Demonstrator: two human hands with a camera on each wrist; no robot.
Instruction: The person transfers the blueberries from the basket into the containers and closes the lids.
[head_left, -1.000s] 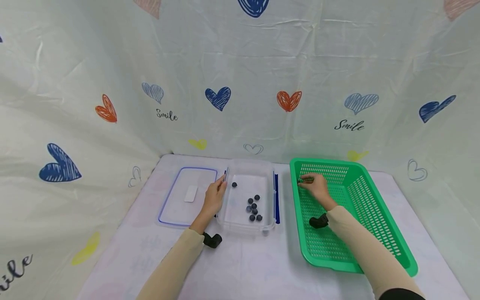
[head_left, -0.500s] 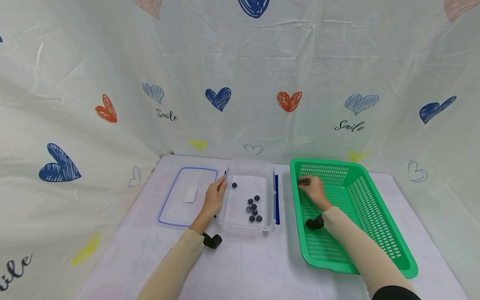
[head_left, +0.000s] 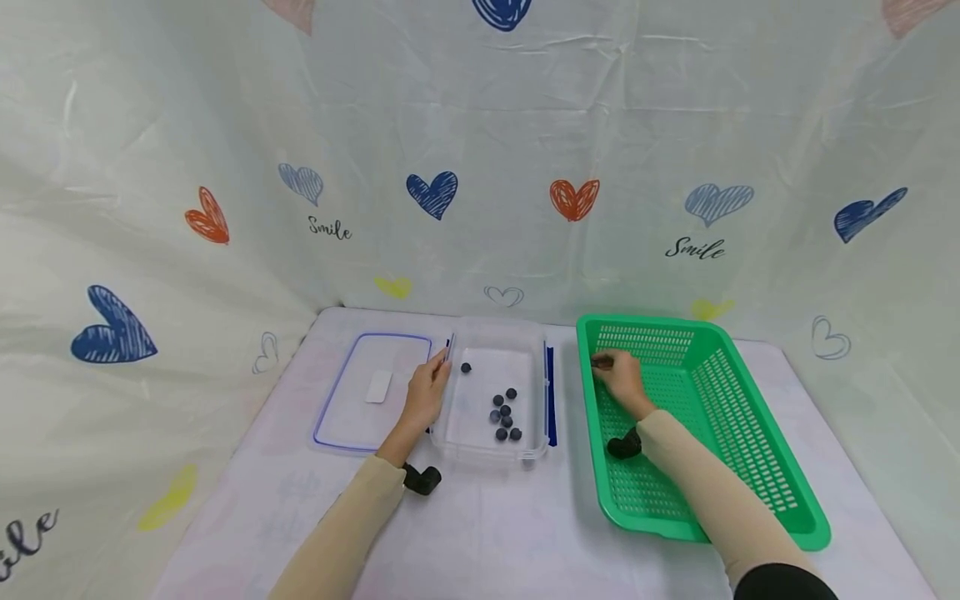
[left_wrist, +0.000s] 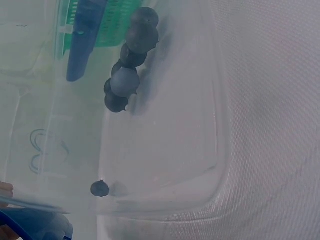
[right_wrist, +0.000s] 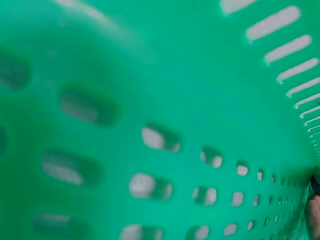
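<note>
Left of centre in the head view, my left hand grips the left side of a clear plastic container, fingers at its raised blue latch. Several dark blueberries lie in the container, most of them clustered toward its right side; a single blueberry sits apart near the left wall. My right hand reaches down inside the green basket, fingertips at its left wall. A small dark thing shows beside a finger at the right wrist view's edge; whether it is pinched is hidden.
A clear lid with a blue seal lies left of the container. Another blue latch hangs folded out on the container's right, toward the basket. A printed plastic curtain rises behind the white-covered table.
My right hand has shifted slightly left and closer to the basket's left wall, and the gap between its thumb and fingers shows less. My left hand stays on the container; the blueberries there have not moved.
</note>
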